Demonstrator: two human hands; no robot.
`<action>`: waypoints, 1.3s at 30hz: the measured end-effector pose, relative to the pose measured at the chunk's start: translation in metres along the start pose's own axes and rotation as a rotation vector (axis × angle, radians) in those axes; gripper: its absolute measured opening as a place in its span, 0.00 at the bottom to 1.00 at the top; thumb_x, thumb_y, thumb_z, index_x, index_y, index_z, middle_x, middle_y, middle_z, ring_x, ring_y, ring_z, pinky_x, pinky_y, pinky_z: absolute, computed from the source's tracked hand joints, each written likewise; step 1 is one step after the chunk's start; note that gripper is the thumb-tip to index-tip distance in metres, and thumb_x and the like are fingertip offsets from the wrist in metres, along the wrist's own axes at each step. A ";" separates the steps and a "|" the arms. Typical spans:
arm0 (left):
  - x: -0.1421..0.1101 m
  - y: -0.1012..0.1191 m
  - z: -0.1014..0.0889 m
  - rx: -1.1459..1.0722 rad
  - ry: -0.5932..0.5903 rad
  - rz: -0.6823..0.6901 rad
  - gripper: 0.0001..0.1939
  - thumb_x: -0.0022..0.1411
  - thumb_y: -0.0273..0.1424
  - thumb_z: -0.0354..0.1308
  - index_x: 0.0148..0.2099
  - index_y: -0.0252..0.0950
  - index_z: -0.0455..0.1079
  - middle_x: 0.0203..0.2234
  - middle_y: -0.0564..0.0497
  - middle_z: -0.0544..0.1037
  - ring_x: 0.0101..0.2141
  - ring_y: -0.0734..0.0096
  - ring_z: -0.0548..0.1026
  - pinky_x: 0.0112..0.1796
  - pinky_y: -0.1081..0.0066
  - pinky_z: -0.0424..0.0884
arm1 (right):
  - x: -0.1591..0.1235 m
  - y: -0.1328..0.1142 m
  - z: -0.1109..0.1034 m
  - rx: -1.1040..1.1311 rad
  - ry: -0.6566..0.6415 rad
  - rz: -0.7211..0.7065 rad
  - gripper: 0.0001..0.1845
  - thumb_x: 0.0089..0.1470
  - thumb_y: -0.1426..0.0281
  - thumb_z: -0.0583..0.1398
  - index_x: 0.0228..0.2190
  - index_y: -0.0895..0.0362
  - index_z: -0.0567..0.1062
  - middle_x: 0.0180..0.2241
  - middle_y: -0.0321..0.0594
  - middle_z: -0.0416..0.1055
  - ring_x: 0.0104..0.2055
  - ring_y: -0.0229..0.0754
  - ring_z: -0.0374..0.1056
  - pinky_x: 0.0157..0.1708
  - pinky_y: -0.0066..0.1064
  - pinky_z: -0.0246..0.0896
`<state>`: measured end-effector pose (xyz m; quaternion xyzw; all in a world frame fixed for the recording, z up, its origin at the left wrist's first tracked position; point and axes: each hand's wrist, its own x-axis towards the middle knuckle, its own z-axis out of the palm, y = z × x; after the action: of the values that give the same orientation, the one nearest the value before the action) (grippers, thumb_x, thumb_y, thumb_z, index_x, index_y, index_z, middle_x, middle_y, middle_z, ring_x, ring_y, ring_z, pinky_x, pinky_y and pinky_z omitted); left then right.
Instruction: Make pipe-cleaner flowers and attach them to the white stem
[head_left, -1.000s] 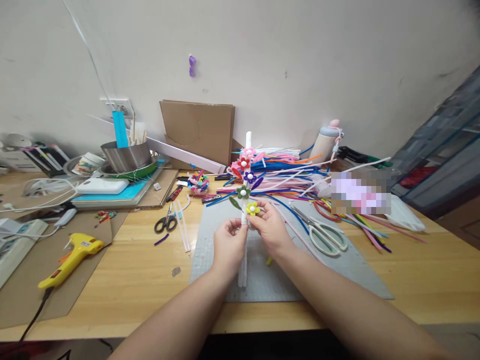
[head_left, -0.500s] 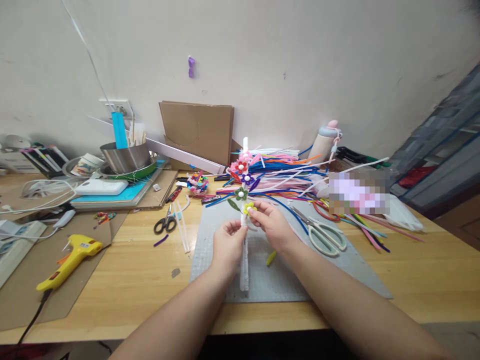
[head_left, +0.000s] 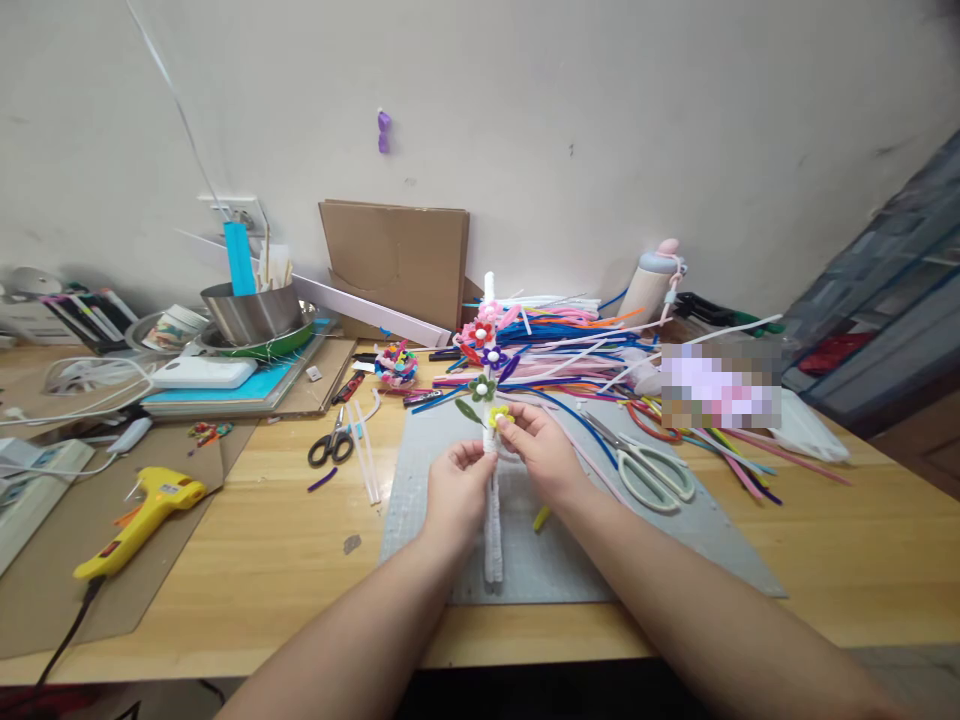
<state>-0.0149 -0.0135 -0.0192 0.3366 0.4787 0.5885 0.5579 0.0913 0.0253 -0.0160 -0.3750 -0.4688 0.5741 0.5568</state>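
My left hand (head_left: 459, 490) is closed around the middle of a white fuzzy stick (head_left: 493, 540), which stands nearly upright over the grey cutting mat (head_left: 427, 500). Along its upper part sit small pipe-cleaner flowers: a pink one, a red flower (head_left: 481, 334), a purple flower (head_left: 494, 357) and a green flower (head_left: 481, 388), with leaves beside them. My right hand (head_left: 544, 450) pinches a yellow flower (head_left: 498, 414) against the stick, just above my left hand. Its fingertips partly cover the petals. A short yellow-green piece (head_left: 541, 518) lies on the mat beneath my right wrist.
Large scissors (head_left: 652, 475) lie on the mat's right side; small black scissors (head_left: 331, 442) are left of it. Behind is a heap of pipe cleaners (head_left: 570, 345). A yellow glue gun (head_left: 142, 515) rests on cardboard at left. A bottle (head_left: 651, 285) stands near the wall.
The stick's top has shifted slightly left. My right hand's fingertips have moved from beside the yellow flower onto its front, pressing it to the stick. My left hand keeps its hold.
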 end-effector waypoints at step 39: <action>-0.001 0.014 -0.002 -0.018 -0.276 -0.009 0.13 0.47 0.34 0.58 0.36 0.34 0.63 0.21 0.53 0.71 0.18 0.76 0.67 0.19 0.74 0.63 | -0.006 -0.006 -0.004 0.039 -0.219 0.130 0.13 0.44 0.61 0.63 0.27 0.58 0.71 0.16 0.31 0.63 0.17 0.34 0.60 0.19 0.28 0.55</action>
<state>-0.0215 -0.0133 -0.0068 0.4073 0.3937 0.5382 0.6241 0.0970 0.0190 -0.0120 -0.3287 -0.4902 0.6555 0.4711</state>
